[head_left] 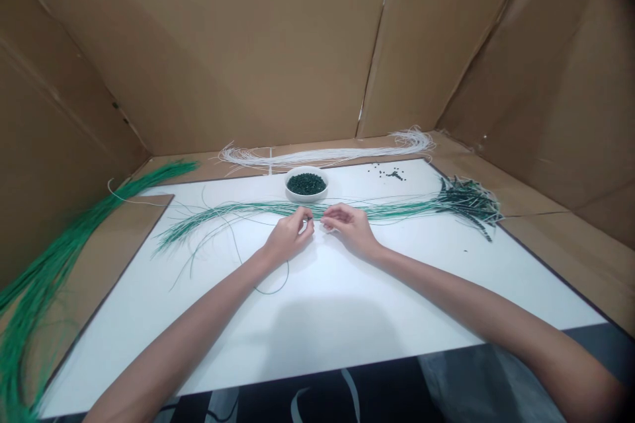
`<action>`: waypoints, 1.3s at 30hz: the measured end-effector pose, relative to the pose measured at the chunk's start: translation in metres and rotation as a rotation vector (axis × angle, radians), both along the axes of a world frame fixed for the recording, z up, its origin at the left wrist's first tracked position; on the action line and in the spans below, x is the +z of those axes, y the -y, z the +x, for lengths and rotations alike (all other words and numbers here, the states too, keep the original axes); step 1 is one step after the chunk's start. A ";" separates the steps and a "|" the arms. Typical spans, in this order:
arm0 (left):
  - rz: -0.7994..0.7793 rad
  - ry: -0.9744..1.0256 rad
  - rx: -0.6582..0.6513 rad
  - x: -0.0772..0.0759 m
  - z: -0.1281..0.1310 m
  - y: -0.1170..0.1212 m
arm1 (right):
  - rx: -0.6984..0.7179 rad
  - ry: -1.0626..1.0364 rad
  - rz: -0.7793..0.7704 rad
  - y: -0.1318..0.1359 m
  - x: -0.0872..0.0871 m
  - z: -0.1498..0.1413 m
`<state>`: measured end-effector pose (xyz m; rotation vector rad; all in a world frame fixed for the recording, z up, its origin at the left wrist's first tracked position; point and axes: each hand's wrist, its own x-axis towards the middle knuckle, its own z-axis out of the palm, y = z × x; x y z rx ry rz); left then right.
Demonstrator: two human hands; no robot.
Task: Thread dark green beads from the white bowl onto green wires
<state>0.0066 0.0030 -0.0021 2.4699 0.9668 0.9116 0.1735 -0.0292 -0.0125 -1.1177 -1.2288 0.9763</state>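
A bundle of green cords is being pinched at mid-length by the left hand — the right hand is being held curled just beside it, its grip impossible to tell — with the cords being stretched across a white board, just below a white bowl of dark green beads.

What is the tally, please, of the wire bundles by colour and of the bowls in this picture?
White wire bundles: 1 (the white wire bundle beyond the white board)
Green wire bundles: 2 (the green wire bundle on the cardboard at left; the green wire strands across the board)
Bowls: 1 (the white bowl of dark green beads)
Total: 4
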 end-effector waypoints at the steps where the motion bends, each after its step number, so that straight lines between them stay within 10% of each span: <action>1: -0.001 0.005 0.006 -0.001 0.000 0.000 | 0.000 -0.043 -0.020 -0.001 0.000 0.000; 39: 0.000 0.032 -0.069 -0.005 -0.001 -0.003 | 0.104 -0.247 -0.172 -0.009 -0.002 0.010</action>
